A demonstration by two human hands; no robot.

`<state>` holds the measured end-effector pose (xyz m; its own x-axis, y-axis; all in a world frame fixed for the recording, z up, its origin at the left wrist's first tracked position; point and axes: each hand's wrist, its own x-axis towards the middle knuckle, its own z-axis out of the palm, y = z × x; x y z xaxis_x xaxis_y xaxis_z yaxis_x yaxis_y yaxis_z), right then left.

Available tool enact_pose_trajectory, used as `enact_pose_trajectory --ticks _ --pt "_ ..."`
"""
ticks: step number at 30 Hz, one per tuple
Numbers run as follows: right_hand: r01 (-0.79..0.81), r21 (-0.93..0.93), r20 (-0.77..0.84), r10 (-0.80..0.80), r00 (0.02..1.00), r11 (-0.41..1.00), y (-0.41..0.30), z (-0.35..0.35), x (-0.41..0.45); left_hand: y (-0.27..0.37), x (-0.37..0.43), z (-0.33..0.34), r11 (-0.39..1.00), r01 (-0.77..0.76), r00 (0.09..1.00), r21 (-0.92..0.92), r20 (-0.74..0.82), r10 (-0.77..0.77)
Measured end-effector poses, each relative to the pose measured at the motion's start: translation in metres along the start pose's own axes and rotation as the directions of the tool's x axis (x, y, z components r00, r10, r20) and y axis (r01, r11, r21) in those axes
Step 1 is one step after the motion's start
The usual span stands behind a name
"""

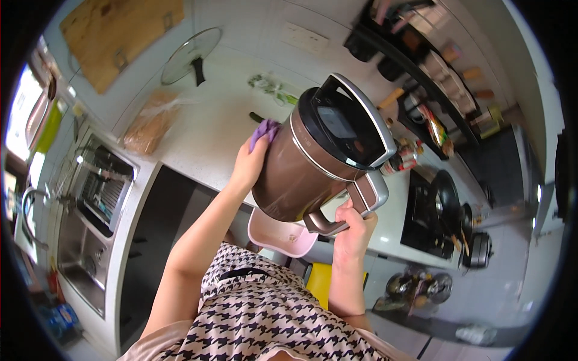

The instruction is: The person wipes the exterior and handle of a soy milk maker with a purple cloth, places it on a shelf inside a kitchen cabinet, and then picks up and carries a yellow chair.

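Observation:
A brown soymilk maker or blender jug point(300, 167) with a black lid and silver handles is raised, tilted, in front of me. My right hand point(354, 223) grips its lower side handle. On the jug's left side, my left hand point(253, 158) presses a purple cloth point(264, 131) against the wall of the jug. Below the jug a pink plastic bin point(282, 234) hangs at the counter's front. Behind it, on the white countertop point(212, 131), lie a green vegetable piece point(256, 117) and a clear bag of greens point(271, 88).
A bagged loaf point(151, 122), a glass pot lid point(192, 54) and a wooden cutting board point(122, 36) are at the back left. The steel sink point(83, 261) is at left. A black stove with a wok point(445, 192) and a wall rack point(415, 61) are at right.

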<state>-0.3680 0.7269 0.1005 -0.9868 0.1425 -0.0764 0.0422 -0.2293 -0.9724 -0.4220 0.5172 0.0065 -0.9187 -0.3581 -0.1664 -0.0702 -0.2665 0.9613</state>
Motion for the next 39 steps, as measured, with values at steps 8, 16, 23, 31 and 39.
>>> enact_pose_trajectory --ticks 8,16,23,31,39 --pt "0.162 0.006 -0.289 -0.153 0.945 0.987 -0.015 -0.013 -0.069 -0.014 -0.123 0.033 0.736 -0.607 0.794 0.299 0.279 0.541" --pt "0.225 0.083 -0.621 -0.126 0.774 0.971 -0.017 -0.033 -0.173 -0.047 -0.177 0.012 0.113 -0.993 0.110 0.036 0.638 0.762" --pt "0.289 0.043 -0.758 -0.157 0.633 0.956 -0.030 -0.056 -0.254 -0.067 -0.225 0.016 0.731 -0.681 0.549 0.036 0.686 0.477" --pt "0.363 -0.089 -0.860 -0.255 0.441 0.927 -0.051 -0.123 -0.335 -0.057 -0.344 0.082 0.238 -0.878 -0.134 -0.416 0.690 0.711" --pt "0.328 -0.144 -0.904 -0.259 0.340 0.933 -0.073 -0.247 -0.418 -0.038 -0.521 0.150 0.390 -0.809 -0.273 -0.439 0.869 0.413"
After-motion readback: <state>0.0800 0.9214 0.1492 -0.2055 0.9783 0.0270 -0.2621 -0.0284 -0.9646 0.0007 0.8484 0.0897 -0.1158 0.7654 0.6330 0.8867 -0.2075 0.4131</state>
